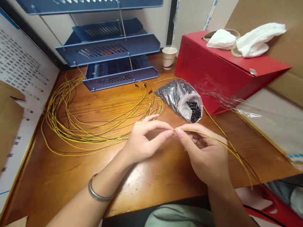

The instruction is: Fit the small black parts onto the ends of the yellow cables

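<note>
The right hand (208,157) is pinching a thin yellow wire (213,137) near its end, thumb and forefinger closing on it with no visible gap. The left hand (141,141) is meeting it tip to tip, its thumb and forefinger also pressing together right at the wire's end; whatever is sitting between those two fingertips is too small to tell. The left hand's other fingers are fanning out loosely behind the pinch, while the right hand's are curling under.

The held wire is hovering above the wooden table (76,184), running back across the right hand and drooping in a smooth curve towards the table's near right edge, where a dark strand is trailing beside it.

Beyond the left hand, a loose coil of yellow and dark wires (58,119) is spreading over the tabletop, a few black tips (144,86) poking up at its far end. Just past both hands, a clear plastic bag (170,94) is lying open, showing small black pieces (194,112) at its mouth. Farther back, a paper cup (168,57) is standing between a blue rack (109,51) and a red box (208,72).
</note>
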`<move>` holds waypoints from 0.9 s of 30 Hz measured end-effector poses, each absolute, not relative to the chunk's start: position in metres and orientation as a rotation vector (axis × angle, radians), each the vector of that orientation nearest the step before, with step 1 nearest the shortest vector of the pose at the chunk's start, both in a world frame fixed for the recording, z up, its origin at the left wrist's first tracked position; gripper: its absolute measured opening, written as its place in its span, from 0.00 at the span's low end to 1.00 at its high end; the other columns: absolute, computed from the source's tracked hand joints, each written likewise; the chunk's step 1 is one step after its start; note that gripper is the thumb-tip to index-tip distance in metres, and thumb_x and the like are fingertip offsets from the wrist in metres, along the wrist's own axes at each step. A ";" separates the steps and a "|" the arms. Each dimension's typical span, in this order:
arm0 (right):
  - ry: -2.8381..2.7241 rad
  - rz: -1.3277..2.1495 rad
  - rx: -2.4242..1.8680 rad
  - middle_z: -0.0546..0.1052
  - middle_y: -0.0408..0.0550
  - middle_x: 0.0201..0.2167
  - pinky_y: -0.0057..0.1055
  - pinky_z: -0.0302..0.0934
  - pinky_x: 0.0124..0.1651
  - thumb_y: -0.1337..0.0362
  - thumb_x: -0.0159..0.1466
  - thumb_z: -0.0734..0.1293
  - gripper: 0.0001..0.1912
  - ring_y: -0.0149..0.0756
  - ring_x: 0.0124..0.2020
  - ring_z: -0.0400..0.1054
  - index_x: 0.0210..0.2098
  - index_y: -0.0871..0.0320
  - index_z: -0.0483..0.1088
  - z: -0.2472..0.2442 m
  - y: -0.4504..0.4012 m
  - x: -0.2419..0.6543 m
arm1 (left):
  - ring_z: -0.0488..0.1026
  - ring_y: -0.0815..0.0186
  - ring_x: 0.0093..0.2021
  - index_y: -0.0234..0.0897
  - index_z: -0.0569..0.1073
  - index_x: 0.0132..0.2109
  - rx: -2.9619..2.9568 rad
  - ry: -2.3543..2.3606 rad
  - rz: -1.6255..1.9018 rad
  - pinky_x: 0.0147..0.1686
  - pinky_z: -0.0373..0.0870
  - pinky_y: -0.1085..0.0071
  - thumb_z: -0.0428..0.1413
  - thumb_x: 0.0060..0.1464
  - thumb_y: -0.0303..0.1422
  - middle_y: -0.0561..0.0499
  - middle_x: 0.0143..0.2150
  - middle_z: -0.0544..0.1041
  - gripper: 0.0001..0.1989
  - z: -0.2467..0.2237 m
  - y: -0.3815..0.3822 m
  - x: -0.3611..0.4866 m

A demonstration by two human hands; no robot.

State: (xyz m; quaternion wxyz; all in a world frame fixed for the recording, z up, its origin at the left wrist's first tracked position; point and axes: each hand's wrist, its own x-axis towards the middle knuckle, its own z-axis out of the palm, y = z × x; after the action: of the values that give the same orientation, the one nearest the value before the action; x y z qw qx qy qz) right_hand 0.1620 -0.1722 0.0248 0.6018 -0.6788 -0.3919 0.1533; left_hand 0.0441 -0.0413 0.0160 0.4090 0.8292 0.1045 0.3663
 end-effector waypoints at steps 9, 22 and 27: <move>-0.910 0.376 -1.594 0.79 0.44 0.30 0.25 0.61 0.26 0.60 0.65 0.71 0.06 0.30 0.28 0.71 0.35 0.55 0.77 0.025 -0.172 0.160 | 0.80 0.69 0.33 0.37 0.80 0.35 2.032 0.282 0.889 0.62 0.70 0.58 0.60 0.60 0.31 0.53 0.34 0.84 0.06 0.015 -0.039 0.044; -0.974 0.387 -1.601 0.74 0.41 0.25 0.25 0.58 0.23 0.61 0.65 0.70 0.05 0.27 0.22 0.63 0.36 0.55 0.76 0.024 -0.173 0.161 | 0.78 0.70 0.29 0.36 0.81 0.33 2.009 0.284 0.901 0.62 0.68 0.55 0.63 0.57 0.31 0.53 0.32 0.84 0.05 0.012 -0.038 0.045; -0.971 0.380 -1.601 0.76 0.42 0.27 0.25 0.59 0.23 0.61 0.66 0.70 0.05 0.28 0.24 0.66 0.35 0.55 0.76 0.024 -0.173 0.161 | 0.78 0.70 0.31 0.36 0.80 0.32 1.973 0.281 0.901 0.63 0.67 0.58 0.64 0.55 0.31 0.53 0.32 0.84 0.04 0.014 -0.037 0.046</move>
State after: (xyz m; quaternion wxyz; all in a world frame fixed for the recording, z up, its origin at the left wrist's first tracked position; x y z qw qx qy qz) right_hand 0.1606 -0.1725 0.0241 0.5774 -0.6842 -0.4149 0.1622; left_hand 0.0461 -0.0374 0.0139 0.4594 0.8012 0.1140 0.3660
